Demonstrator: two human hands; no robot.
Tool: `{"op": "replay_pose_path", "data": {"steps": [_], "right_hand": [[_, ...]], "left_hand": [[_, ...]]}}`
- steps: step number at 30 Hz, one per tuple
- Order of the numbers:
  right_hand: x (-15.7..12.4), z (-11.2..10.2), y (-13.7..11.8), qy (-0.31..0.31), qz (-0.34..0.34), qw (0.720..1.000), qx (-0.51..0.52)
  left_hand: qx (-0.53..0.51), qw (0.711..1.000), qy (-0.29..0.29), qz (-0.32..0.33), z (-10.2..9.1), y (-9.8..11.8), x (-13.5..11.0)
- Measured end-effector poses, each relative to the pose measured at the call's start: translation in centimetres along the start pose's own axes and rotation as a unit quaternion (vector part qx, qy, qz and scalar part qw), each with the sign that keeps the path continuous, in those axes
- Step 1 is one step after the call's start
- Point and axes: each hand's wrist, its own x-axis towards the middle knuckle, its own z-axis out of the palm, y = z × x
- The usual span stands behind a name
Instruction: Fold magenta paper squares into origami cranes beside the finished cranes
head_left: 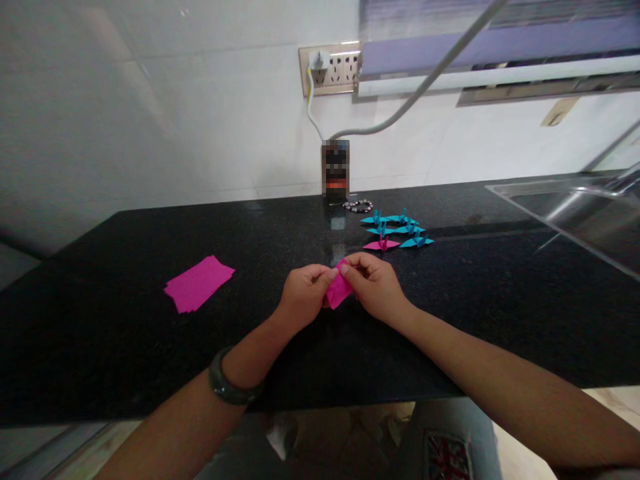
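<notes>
My left hand [304, 293] and my right hand [376, 285] meet over the black countertop [125, 360], both pinched on a folded piece of pink paper [338, 291] held between them. The paper sticks out below my fingertips; its upper part is hidden by my fingers. A dark bangle sits on my left wrist. A stack of flat pink paper sheets [199, 284] lies to the left of my hands.
Behind my hands lie several folded blue paper cranes [400, 227] and one pink crane [381, 245]. A bead bracelet [358, 205] and a small dark upright object [335, 170] stand by the wall. A steel sink [580, 213] is at the right, a wall socket [330, 68] with a cable above.
</notes>
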Motion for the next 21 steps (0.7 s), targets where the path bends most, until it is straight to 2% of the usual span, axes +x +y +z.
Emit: {"op": "replay_pose_path", "data": {"steps": [21], "right_hand": [[0.15,-0.25,0.19,0.005,-0.013,0.998,-0.057]], "left_hand": [[-0.005,1.0,-0.01,-0.005,0.02,-0.17,0.0]]}}
